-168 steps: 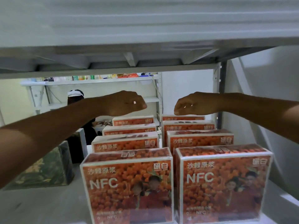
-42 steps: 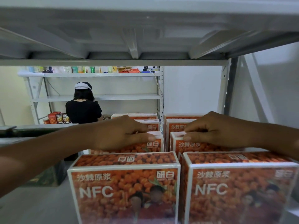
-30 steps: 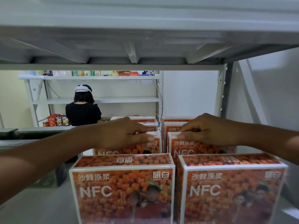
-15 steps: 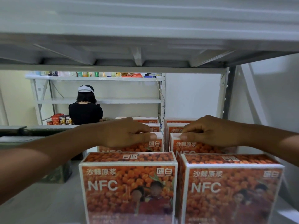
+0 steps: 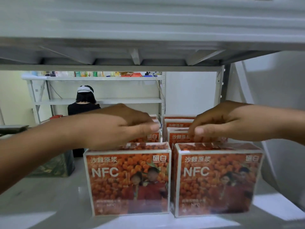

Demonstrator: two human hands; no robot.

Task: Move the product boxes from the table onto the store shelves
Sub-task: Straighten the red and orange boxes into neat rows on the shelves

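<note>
Two rows of orange "NFC" product boxes run back along the grey shelf (image 5: pixel 41 204). The front left box (image 5: pixel 128 179) and front right box (image 5: pixel 217 179) stand upright at the shelf's front edge. Just behind them, my left hand (image 5: pixel 118 128) grips the top edge of the second left box (image 5: pixel 152 137), thumb on its front. My right hand (image 5: pixel 219 123) grips the top of the second right box (image 5: pixel 178 138) in the same way. More boxes (image 5: pixel 178 120) stand further back, partly hidden by my hands.
The upper shelf (image 5: pixel 148 30) hangs low overhead. A green patterned box (image 5: pixel 54 166) sits on the shelf to the left. A steel upright (image 5: pixel 221 96) and a wall close the right side. A person in black (image 5: pixel 84 104) stands at far shelving.
My hands came nearer from above the back rows and settled on the second-row boxes. Over the last second they have stayed on those boxes; only the view shifted a little.
</note>
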